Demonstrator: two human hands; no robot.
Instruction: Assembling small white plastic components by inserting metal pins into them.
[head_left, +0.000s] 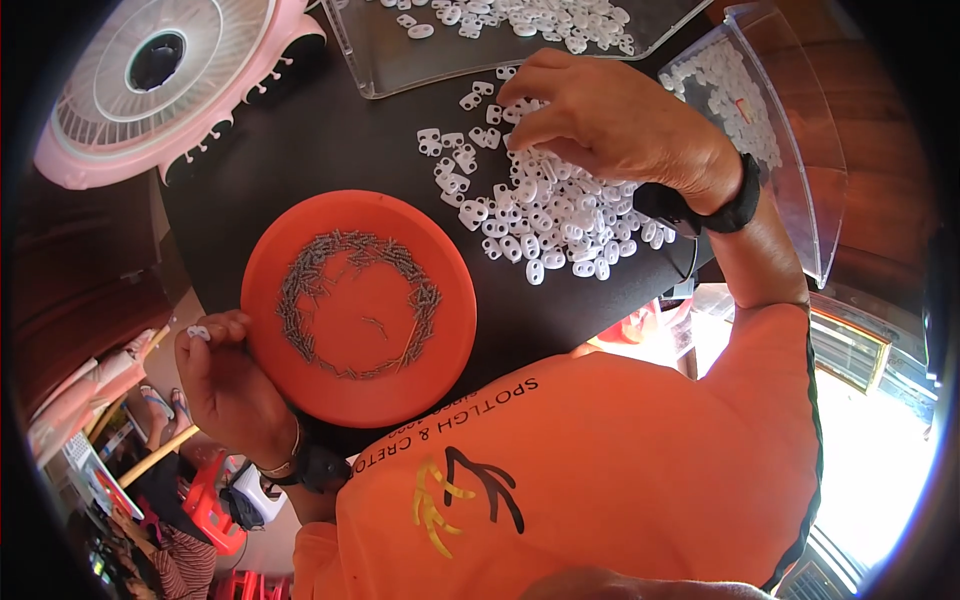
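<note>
My left hand (pixel 225 385) is beside the left rim of a round orange dish (pixel 455 300), its fingertips pinching a small white two-hole plastic piece (pixel 199 332). Small grey screws (pixel 295 300) lie in a loose ring inside the dish. Over a heap of similar white plastic pieces (pixel 570 220) on the dark table, my right hand (pixel 590 115) reaches down with thumb and forefinger apart. White pieces show between and below those fingers, and none is plainly gripped. The palm hides part of the heap.
A clear tray (pixel 440 75) with more white pieces stands at the far edge. To the right, a clear bin (pixel 805 190) holds another lot. A pink fan (pixel 160 60) occupies the far left. Red stools (pixel 215 510) and a person's feet (pixel 165 405) show beyond the table at lower left.
</note>
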